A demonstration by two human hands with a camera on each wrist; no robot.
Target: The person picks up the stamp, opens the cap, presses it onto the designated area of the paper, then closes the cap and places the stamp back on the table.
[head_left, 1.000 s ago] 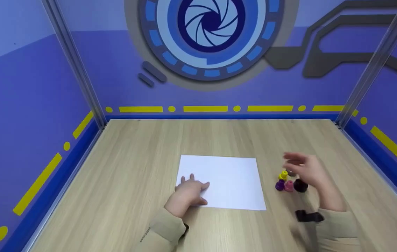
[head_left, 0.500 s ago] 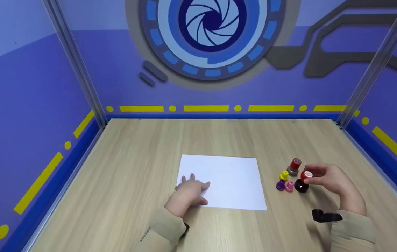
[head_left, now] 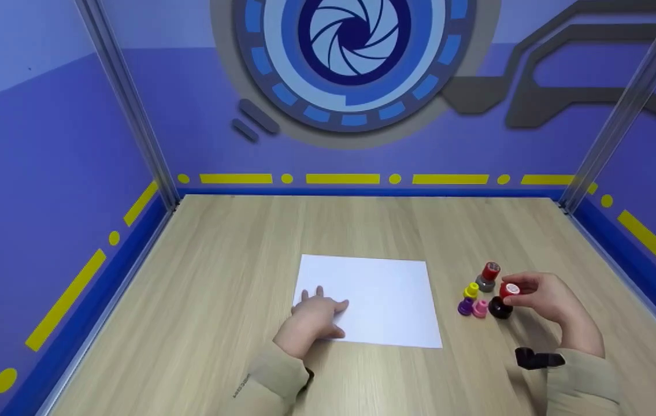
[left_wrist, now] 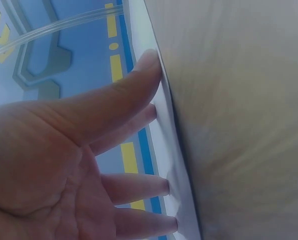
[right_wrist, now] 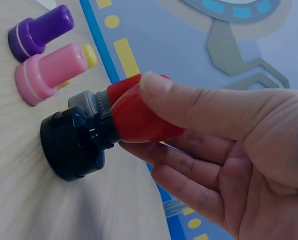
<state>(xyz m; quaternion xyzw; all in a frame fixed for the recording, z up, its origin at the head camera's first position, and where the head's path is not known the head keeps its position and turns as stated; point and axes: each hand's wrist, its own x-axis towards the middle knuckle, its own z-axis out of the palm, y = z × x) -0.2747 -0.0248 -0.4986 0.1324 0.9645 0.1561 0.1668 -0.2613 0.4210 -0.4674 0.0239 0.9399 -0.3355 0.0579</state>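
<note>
My left hand [head_left: 311, 320] rests spread on the left part of a white sheet of paper [head_left: 385, 300], fingertips pressing it in the left wrist view. My right hand [head_left: 556, 300] pinches the red handle of a stamp [right_wrist: 144, 117] with a black base, between thumb and fingers. That stamp stands upright on the table. Just behind it is a second red-handled stamp [head_left: 488, 276] with a grey base, mostly hidden in the right wrist view. Three small stamps stand to the left: yellow [head_left: 471, 290], purple [head_left: 466, 307] and pink [head_left: 480, 308].
The wood-grain table [head_left: 218, 260] is bordered by blue-purple panels [head_left: 339, 159] at the back and both sides. Metal posts [head_left: 605, 133] rise at the back corners. A black strap [head_left: 538, 358] sits at the right sleeve cuff.
My right hand has moved right and toward me, from over the grey-based stamp to the black-based one, and grips its handle. The left hand has stayed on the paper.
</note>
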